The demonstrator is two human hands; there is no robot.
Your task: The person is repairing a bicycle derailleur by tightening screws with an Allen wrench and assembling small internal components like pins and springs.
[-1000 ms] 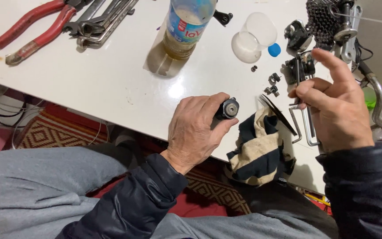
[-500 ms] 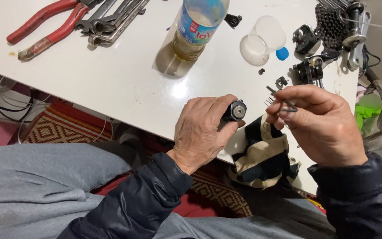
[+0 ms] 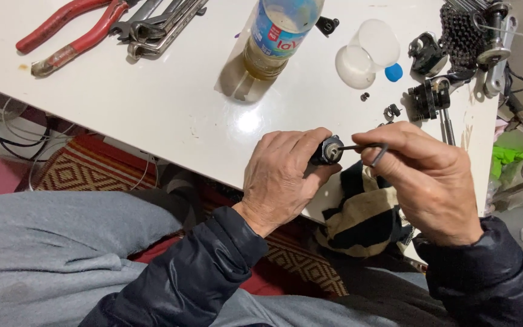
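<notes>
Head view looks down on two hands working just off the near edge of the white bench [image 3: 152, 109]. Left hand [image 3: 279, 175] has its grip closed around a small dark cylindrical part [image 3: 328, 150], whose round metal end faces right. Right hand [image 3: 428, 175] pinches a thin bent metal key [image 3: 367, 148] between thumb and fingers, its straight end touching or entering the centre of that metal face; how deep it sits cannot be told. Both hang over a striped cloth [image 3: 364, 218] on the person's lap.

On the bench lie red-handled pliers [image 3: 71, 30], a few spanners [image 3: 158, 21], a plastic bottle [image 3: 279, 36] with yellowish liquid, a clear cup [image 3: 367, 51], a blue cap [image 3: 393, 72], small loose fasteners [image 3: 391, 112] and dark bicycle parts [image 3: 449, 66] with a chain [image 3: 458, 27].

Risk, as I judge it: the key is slim and held only at its bend, so a tilted push could make it slip out of the socket and jab the left thumb. Since the part is held in the air beyond the edge, anything that comes loose could drop past the cloth to the patterned rug [image 3: 80, 172] below.
</notes>
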